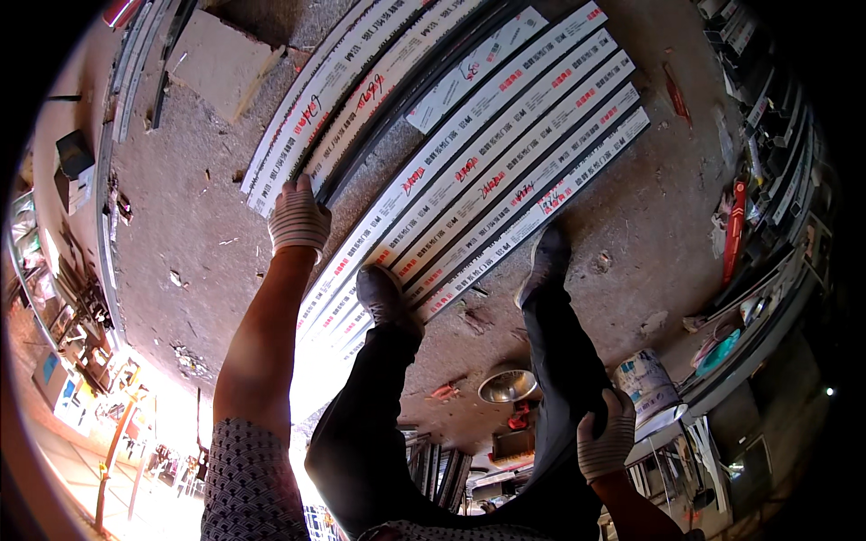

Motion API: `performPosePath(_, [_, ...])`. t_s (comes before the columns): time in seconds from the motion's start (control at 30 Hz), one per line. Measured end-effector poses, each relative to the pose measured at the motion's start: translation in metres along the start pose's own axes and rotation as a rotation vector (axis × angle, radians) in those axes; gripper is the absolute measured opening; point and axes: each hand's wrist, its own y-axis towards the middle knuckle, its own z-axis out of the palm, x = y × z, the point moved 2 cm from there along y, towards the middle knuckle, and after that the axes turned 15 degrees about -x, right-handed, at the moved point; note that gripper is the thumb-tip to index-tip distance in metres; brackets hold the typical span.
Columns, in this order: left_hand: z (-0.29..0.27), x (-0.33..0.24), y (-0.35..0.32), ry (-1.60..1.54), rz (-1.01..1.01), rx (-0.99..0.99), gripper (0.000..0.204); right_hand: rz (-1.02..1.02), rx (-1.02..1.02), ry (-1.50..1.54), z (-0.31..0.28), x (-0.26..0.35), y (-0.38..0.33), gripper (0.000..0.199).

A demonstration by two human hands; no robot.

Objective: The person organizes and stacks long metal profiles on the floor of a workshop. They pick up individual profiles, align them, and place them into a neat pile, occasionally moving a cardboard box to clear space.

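Observation:
My left hand [299,219], in a striped white glove, reaches forward with its fingers closed on the near end of a long profile bar [372,101]. White printed film covers this bar, which has a red handwritten mark on it. A second film-covered bar [302,115] lies close along its left side. My fingertips are partly hidden at the bar's end. My right hand [606,435], gloved the same way, rests by my right knee, thumb apart from the fingers, with only dark trouser cloth showing between them.
Several more film-covered bars [505,149] lie side by side on the floor, with my left shoe [382,293] over them and my right shoe [545,257] beside their edge. A metal bowl [507,387], a stained bucket [646,383] and a flat board [219,61] are around. Dark profiles are stacked at right.

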Motion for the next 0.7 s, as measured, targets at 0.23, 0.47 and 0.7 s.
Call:
performPosePath(0.23, [0.005,-0.028,-0.002,0.004,0.124,-0.058,0.101,0.007,-0.018,0.012,0.000,-0.004,0.001,0.051])
performPosePath(0.47, [0.004,-0.041,-0.009,-0.062,-0.004,0.041,0.106,0.008,-0.011,0.016,-0.004,-0.002,0.005,0.050])
performPosePath(0.7, [0.013,-0.033,-0.015,-0.051,0.040,-0.195,0.083,0.003,-0.024,0.015,-0.003,-0.004,0.007,0.049])
